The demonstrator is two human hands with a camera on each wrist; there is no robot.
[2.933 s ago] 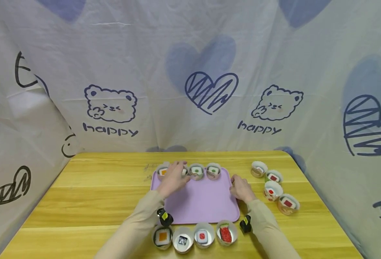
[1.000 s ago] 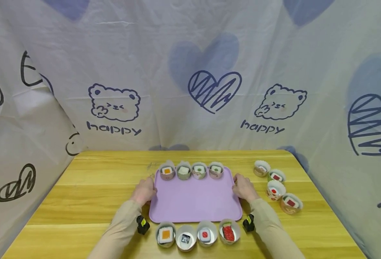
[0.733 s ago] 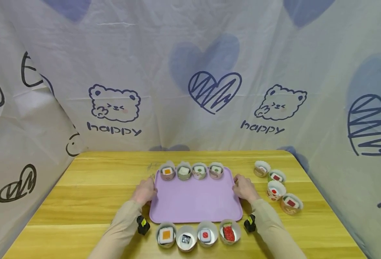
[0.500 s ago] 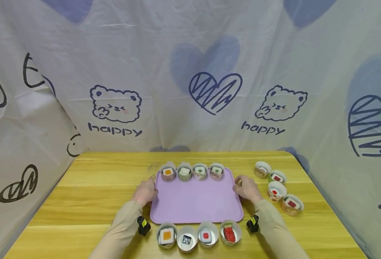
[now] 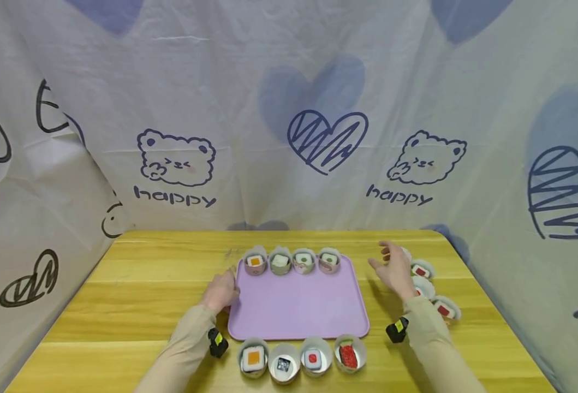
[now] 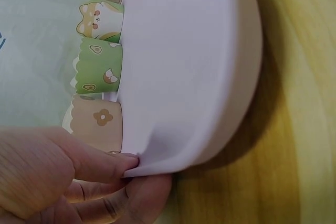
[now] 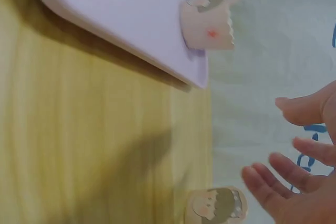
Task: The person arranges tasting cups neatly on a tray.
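My left hand (image 5: 221, 290) pinches the left edge of a lilac tray (image 5: 298, 305); in the left wrist view the thumb lies on top of the rim and the fingers sit beneath it. Several paper cups with sushi-like pieces line the tray's back edge, the leftmost a pink-beige cup (image 5: 255, 262) with an orange-topped piece. My right hand (image 5: 394, 271) is off the tray, fingers spread and holding nothing. It overlaps the rearmost cup (image 5: 407, 253) of the right-hand group in the head view. That cup, with a printed face (image 7: 215, 204), shows below the fingers in the right wrist view.
Along the front of the tray stands a row of cups, including one with a red-topped piece (image 5: 347, 355). On the right are a green cup (image 5: 421, 270) and a brown cup (image 5: 446, 310). A printed curtain (image 5: 249, 180) hangs behind the wooden table (image 5: 136, 305).
Earlier the left hand moved from the back row of cups to the tray's left edge, where it stays. The right hand has let go of the right edge and moved right, toward the cups.
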